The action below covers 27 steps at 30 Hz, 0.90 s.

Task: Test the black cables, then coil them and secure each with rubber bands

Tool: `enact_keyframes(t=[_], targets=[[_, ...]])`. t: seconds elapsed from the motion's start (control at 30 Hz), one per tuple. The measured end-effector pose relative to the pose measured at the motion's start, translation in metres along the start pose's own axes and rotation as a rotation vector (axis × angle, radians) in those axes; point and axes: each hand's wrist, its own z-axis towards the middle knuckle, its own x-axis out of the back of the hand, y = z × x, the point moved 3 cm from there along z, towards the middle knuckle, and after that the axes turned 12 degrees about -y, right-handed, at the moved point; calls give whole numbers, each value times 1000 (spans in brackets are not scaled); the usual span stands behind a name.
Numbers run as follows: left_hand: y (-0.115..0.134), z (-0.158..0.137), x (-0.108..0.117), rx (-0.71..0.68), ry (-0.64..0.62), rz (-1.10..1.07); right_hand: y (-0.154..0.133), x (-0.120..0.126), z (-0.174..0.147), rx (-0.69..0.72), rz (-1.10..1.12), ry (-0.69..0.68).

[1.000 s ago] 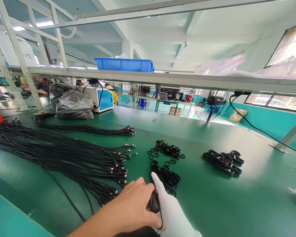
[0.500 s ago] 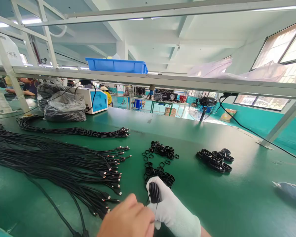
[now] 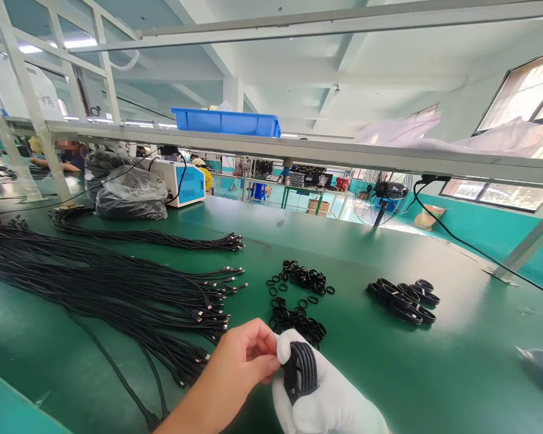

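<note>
A black cable wound into a tight coil (image 3: pixel 304 369) is held upright in my right hand (image 3: pixel 332 401), which wears a white glove; thumb and fingers close round it. My bare left hand (image 3: pixel 244 361) reaches in from the left, with thumb and fingers pinched on the cable at the coil's left edge. Their tips are partly hidden by the glove. Just beyond my hands lies a pile of small black rings (image 3: pixel 298 322). A second pile of such rings (image 3: pixel 305 277) sits farther back, with several loose ones around it.
Long black cables (image 3: pixel 117 283) with metal-tipped connectors cover the left of the green bench (image 3: pixel 353 361). Behind them lies another cable bundle (image 3: pixel 163 239). Coiled cables (image 3: pixel 402 301) are heaped to the right, near a clear bag (image 3: pixel 540 364). Overhead, a shelf carries a blue tray (image 3: pixel 228 122).
My left hand has moved up from below the coil to its left edge. My right hand has turned, so more of the coil faces me. The whole view has shifted slightly.
</note>
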Motion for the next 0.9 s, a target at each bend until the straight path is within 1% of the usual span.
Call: enact_keyframes(t=[0.1, 0.17, 0.2, 0.23, 0.3, 0.33, 0.37, 0.4, 0.47, 0.5, 0.53, 0.6, 0.63, 0.73, 0.8, 0.83, 0.9], targets=[[-11, 8, -8, -24, 41, -129, 0, -1, -1, 0, 13, 8], [-17, 9, -9, -9, 84, -167, -1, -1, -2, -7, 30, 31], [-17, 7, -8, 9, 127, -136, -2, 0, -2, -9, 43, 52], [-15, 4, -5, 25, 177, -58, -2, 1, -3, -15, 57, 72], [-4, -3, 1, 24, 251, 178, -1, 3, -3, -49, 84, 95], [4, -6, 4, 6, 234, 295, 0, 3, -4, -80, 105, 84], [11, -8, 5, -8, 170, 389, 2, 3, -5, -122, 131, 62], [17, -8, 6, -9, 73, 444, 5, 3, -5, -158, 163, 44], [23, -4, 8, 20, -117, 427, 8, 0, -6, -178, 230, 34], [23, -1, 10, 43, -171, 375, 9, -1, -5, -173, 258, 44], [22, 3, 13, 62, -188, 306, 9, -3, -4, -155, 279, 66], [16, 13, 20, 90, -151, 166, 8, -4, 1, -106, 281, 117], [11, 17, 22, 111, -122, 117, 7, -4, 4, -85, 235, 147], [0, 24, 24, 167, -32, 80, 2, -1, 11, -17, -72, 294], [-3, 24, 23, 170, 31, 101, 1, 2, 13, -43, -198, 390], [-3, 22, 22, 162, 65, 118, 0, 2, 13, -72, -194, 424], [-3, 17, 19, 161, 93, 124, -1, 1, 12, -117, -124, 438]])
